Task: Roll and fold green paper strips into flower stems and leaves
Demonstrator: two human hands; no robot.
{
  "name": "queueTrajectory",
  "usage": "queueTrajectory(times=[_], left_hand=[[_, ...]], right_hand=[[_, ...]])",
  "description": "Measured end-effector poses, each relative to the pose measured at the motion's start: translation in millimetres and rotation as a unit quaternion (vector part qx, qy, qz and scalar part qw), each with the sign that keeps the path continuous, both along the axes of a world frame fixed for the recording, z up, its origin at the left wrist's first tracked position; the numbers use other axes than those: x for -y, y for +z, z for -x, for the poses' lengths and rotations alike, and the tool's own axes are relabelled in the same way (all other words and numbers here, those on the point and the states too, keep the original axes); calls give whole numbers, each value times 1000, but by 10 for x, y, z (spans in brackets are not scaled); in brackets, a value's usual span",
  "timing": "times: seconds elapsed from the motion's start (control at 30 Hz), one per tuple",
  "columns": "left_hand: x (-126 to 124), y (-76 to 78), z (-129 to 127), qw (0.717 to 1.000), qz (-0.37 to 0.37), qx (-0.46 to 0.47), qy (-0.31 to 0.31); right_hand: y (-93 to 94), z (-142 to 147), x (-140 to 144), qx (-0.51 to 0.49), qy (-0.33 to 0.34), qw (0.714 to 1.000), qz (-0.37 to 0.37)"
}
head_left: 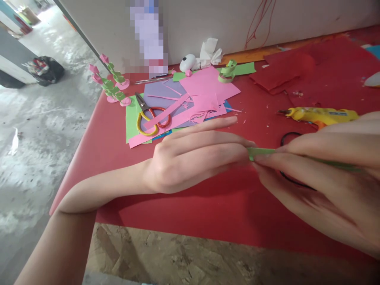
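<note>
Right hand [329, 186] was cut off at the frame's right edge and motion-blurred. Green paper strip [263, 152] was mostly hidden between both hands. A pixelated patch [147, 37] covered something at top centre.

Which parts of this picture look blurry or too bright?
Head view: the right hand at the near edge is soft with blur, the left hand sharper; the scissors and pink paper are clear; the floor is washed out by daylight; a patch on the wall is pixelated.
</note>
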State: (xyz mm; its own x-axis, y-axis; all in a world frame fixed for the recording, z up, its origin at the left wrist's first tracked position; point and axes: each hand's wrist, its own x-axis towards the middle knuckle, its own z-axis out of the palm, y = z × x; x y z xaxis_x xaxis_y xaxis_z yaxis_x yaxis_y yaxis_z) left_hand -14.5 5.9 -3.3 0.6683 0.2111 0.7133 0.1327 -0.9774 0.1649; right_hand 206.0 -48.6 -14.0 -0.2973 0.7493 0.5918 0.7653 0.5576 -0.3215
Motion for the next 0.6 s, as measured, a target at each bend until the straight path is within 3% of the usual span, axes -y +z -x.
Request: queueTrajectory(times=[0.17, 0.33, 0.47, 0.6], left_hand=[[10, -77, -13, 999, 7, 29, 19], [12, -97, -23, 997, -59, 4, 57], [-2, -117, -33, 996, -64, 4, 56], [2, -174, -45, 997, -42, 20, 56]], right_hand=[[8, -44, -20, 115, 73, 990, -32], [-20, -20, -114, 85, 105, 987, -84], [7, 44, -170, 55, 92, 988, -114], [88, 103, -199, 43, 111, 989, -87]])
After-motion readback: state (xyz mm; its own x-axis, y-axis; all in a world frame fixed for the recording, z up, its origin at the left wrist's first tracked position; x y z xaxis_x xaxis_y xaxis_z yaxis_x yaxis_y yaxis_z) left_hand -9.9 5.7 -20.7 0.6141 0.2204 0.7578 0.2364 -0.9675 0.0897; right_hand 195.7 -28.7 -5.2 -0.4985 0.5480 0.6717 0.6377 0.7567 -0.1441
